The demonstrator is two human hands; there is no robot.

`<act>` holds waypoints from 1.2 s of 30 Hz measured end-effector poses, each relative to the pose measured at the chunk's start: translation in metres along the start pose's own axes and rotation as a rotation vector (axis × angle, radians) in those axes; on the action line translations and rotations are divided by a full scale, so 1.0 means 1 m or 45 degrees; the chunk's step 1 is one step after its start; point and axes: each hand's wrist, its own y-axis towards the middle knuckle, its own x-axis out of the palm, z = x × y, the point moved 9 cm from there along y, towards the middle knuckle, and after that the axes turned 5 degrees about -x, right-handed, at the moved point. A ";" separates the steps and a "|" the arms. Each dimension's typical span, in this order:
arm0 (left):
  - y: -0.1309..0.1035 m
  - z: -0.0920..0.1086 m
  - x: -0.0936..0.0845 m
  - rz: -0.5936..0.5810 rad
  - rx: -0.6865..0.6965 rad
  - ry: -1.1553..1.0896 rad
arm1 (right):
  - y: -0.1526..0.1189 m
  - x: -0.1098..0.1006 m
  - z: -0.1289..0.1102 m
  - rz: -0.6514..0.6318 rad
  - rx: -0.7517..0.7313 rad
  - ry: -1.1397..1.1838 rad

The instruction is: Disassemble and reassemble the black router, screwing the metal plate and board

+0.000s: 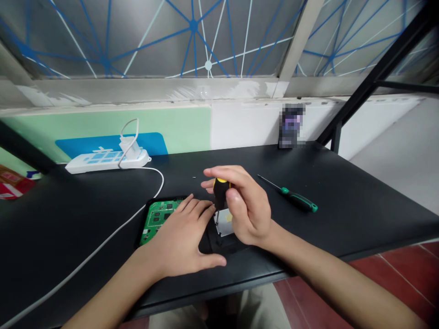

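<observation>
My right hand (249,203) is wrapped round the handle of a short screwdriver (222,189), black with a yellow top. Its shaft points down, and the tip meets the edge of a silver metal plate (224,224). My left hand (183,237) lies flat with fingers spread across a black device casing (205,246), holding nothing. Left of that hand, a green circuit board (156,217) shows inside the casing. My hands cover part of the board and the plate. To the right lies a second screwdriver (291,196) with a green and black handle.
A white power strip (106,160) with a plugged-in charger (129,146) stands at the back left. From it a white cable (103,244) runs across the black table (329,219). A red package (15,183) sits far left; a blurred-out upright object (291,125) leans at the back wall.
</observation>
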 end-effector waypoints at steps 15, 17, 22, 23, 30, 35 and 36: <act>0.001 0.001 0.001 -0.020 -0.015 0.036 | -0.001 -0.002 -0.003 -0.002 -0.060 -0.001; 0.001 0.001 0.000 -0.019 -0.012 0.031 | -0.001 0.000 -0.002 -0.011 -0.030 0.005; 0.000 0.001 0.001 -0.022 -0.017 0.017 | 0.004 -0.004 -0.005 0.041 -0.089 -0.167; 0.000 0.000 0.001 -0.029 -0.022 0.016 | 0.005 -0.005 -0.007 0.053 -0.113 -0.200; 0.001 0.001 0.000 -0.028 -0.013 0.043 | 0.000 -0.001 -0.003 -0.002 -0.053 -0.003; 0.001 0.001 0.002 -0.046 -0.011 0.056 | 0.004 -0.003 -0.004 0.044 -0.054 -0.110; 0.000 0.001 0.001 -0.044 -0.009 0.052 | 0.005 -0.005 -0.005 0.059 -0.078 -0.165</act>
